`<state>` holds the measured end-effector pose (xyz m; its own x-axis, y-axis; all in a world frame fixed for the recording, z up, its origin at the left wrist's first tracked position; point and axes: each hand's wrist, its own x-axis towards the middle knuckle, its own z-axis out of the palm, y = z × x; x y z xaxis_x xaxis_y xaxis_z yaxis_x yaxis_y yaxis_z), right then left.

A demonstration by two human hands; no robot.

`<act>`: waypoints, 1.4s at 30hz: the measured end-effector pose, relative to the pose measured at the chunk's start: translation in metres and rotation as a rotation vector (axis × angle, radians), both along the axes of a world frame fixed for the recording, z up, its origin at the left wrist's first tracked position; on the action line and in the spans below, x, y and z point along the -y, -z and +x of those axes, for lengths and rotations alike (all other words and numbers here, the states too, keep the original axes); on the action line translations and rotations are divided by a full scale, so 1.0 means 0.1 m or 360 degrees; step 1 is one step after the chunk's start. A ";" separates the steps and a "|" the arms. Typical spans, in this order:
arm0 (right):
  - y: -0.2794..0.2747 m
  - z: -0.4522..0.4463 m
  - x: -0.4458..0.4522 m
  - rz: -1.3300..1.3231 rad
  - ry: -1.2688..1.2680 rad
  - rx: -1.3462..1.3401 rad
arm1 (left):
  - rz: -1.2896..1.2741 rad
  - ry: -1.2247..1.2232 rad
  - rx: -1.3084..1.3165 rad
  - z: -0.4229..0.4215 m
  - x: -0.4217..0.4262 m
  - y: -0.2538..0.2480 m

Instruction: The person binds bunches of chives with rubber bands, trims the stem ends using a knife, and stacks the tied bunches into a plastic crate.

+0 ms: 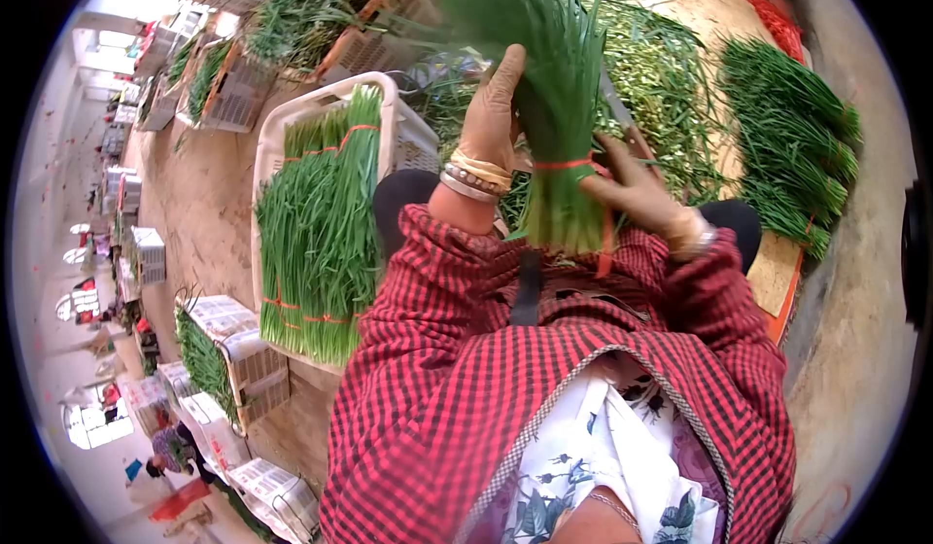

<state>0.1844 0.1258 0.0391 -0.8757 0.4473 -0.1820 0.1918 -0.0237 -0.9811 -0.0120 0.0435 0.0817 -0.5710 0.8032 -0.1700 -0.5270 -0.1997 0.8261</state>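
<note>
A bundle of garlic chives (pixel 562 87) stands before my lap, stalk ends down, its leafy top blurred by motion. My gloved left hand (pixel 493 106) supports its left side, thumb up and the other fingers hidden behind the leaves. Around the lower stalks runs a red band (pixel 564 165). At the bundle's right side my gloved right hand (pixel 637 192) pinches the band between thumb and fingers; a loose red end hangs below. Just behind that hand lies a long, narrow, metal-looking strip (pixel 622 111).
To the left, a white plastic crate (pixel 270 145) holds tied chive bundles. More bundles (pixel 785 140) lie on the board at right. Loose leaves and trimmings (pixel 671 87) cover the board ahead. Filled crates (pixel 233 87) stand farther off; another person (pixel 175 447) is at lower left.
</note>
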 end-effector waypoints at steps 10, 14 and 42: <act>0.06 0.01 0.06 -0.0942 0.0137 -0.0165 | -0.0607 0.0660 0.0209 -0.07 0.37 0.91; 0.03 -0.04 0.13 -0.0665 -0.0223 -0.0030 | 0.0102 0.0298 0.0861 0.10 0.21 0.75; 0.05 0.04 -0.64 -0.0247 0.0771 -0.0291 | -0.0161 -0.0148 0.0714 0.03 0.27 0.72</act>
<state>0.1884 0.1897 0.0346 -0.5996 0.7876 -0.1419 -0.0505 -0.2142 -0.9755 -0.0087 0.0165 0.0093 -0.4917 0.7188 -0.4915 -0.8203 -0.1930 0.5384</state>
